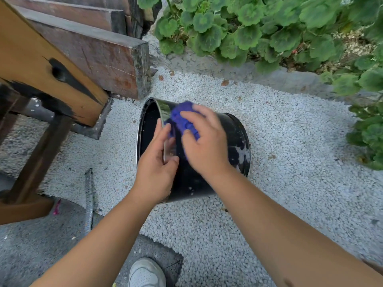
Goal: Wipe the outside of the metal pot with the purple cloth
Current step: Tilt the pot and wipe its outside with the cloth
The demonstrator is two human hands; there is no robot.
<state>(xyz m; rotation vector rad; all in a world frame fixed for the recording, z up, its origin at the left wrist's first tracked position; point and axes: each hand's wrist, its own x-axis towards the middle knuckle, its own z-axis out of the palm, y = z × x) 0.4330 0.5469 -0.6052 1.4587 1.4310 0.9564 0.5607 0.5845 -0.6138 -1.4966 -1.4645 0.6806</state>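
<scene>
The pot (pixel 228 146) is seen lying on its side on white gravel (pixel 290 141), its open mouth turned to the left toward a wooden bench (pixel 51 65) and its base to the right, near green plants (pixel 248 27). The rim is gripped by the left hand (pixel 155 168), with the fingers curled over the edge into the mouth and the thumb pressed on the outer wall, so the hand is clamped on the pot. The cloth (pixel 183 119) is bunched on the upper outer wall and pressed there by the right hand (pixel 205 146), whose fingers are spread and bent down over it, closed on the cloth rather than loose. Because a round wall rests on loose stones, the pot may be expected to roll or skid if a hard stroke is made across the curve while the rim hold is slack. Gravel may be ground against the underside and fresh scratches or dirt left there. The cloth, being wadded, may slip out from under the palm, and bare skin would then be dragged over the sooty metal. The rim edge may be sharp, though this cannot be told; fingers hooked over it could be nicked if the pot twists. The side lying on the gravel is likely to be missed unless the pot is turned.
</scene>
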